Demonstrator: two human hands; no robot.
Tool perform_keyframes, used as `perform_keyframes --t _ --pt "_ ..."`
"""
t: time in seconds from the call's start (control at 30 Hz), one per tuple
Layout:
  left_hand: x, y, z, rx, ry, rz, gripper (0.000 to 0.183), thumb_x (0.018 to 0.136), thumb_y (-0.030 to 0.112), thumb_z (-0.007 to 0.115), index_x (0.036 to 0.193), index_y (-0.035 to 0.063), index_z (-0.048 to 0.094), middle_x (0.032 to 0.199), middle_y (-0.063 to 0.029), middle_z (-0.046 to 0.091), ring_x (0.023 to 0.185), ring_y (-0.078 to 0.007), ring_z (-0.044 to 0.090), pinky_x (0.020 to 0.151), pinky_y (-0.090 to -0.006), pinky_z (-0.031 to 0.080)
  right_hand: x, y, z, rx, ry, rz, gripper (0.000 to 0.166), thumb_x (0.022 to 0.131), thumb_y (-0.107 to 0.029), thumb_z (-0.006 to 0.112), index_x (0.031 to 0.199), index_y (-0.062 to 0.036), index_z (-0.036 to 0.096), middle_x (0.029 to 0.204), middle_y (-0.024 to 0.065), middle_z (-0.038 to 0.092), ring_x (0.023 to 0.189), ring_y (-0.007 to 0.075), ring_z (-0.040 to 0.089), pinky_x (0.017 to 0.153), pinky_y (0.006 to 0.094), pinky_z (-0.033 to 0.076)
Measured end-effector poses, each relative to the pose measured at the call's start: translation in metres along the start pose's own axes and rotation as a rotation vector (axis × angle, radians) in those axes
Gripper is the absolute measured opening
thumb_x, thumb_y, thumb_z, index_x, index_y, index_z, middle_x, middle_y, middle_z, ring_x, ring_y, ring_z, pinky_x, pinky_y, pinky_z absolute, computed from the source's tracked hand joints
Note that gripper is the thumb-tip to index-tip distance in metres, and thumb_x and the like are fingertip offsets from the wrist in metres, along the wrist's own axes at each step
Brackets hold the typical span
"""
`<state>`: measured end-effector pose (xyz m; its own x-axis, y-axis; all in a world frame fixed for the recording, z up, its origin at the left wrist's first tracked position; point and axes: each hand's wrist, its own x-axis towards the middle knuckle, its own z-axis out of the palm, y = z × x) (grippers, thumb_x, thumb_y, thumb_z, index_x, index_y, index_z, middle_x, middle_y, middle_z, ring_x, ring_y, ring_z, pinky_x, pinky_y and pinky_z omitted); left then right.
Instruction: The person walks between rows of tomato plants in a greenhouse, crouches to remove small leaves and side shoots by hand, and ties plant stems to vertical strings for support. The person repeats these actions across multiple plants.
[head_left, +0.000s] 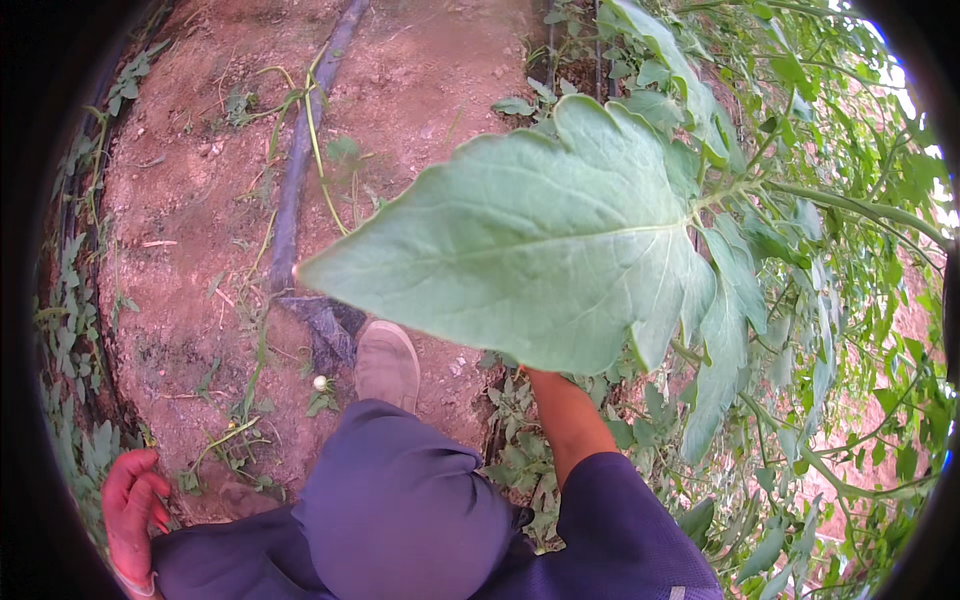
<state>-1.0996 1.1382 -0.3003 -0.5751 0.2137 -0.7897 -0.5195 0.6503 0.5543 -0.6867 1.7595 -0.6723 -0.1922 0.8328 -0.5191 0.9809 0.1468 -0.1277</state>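
My left hand (135, 510), in a red glove, is at the lower left beside my dark trouser leg, its fingers loosely curled. My right forearm reaches up from a dark blue sleeve, and a large green leaf (510, 240), probably of a tomato plant, lies across the view and hides my right hand. The leaf hangs from a stem (847, 199) at the right, close to the camera. What my right hand touches is hidden. My bent knee and one shoe (388, 364) are below the leaf.
A dark hose or rolled plastic (296, 180) runs along the reddish soil (187, 285), ending in crumpled dark plastic (326, 330). Cut vines and a small pale round fruit (321, 383) lie on the ground. Dense plants (862, 300) stand at the right, more foliage (75, 300) at the left edge.
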Motion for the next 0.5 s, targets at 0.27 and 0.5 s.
perform_keyframes --t 0.27,0.5 --pt "-0.022 -0.015 -0.008 0.001 0.034 -0.01 0.043 0.095 0.035 0.059 0.122 0.002 0.056 0.082 -0.003 0.06 0.053 -0.007 0.051 0.046 -0.0184 0.04 -0.026 -0.061 0.01 -0.15 -0.18 -0.021 0.057 0.094 -0.046 0.053 0.134 -0.0055 0.055 0.129 0.0202 0.062 0.118 0.0381 0.058 0.1 0.0451 0.045" --pt "0.001 -0.004 -0.004 -0.062 -0.012 -0.02 0.035 0.096 0.027 0.056 0.12 0.0022 0.057 0.082 -0.0027 0.06 0.055 -0.0073 0.053 0.046 -0.0193 0.043 -0.07 -0.06 -0.06 -0.381 0.008 0.029 0.065 0.093 -0.055 0.051 0.133 -0.005 0.057 0.116 0.0187 0.069 0.111 0.0355 0.063 0.098 0.0449 0.048"
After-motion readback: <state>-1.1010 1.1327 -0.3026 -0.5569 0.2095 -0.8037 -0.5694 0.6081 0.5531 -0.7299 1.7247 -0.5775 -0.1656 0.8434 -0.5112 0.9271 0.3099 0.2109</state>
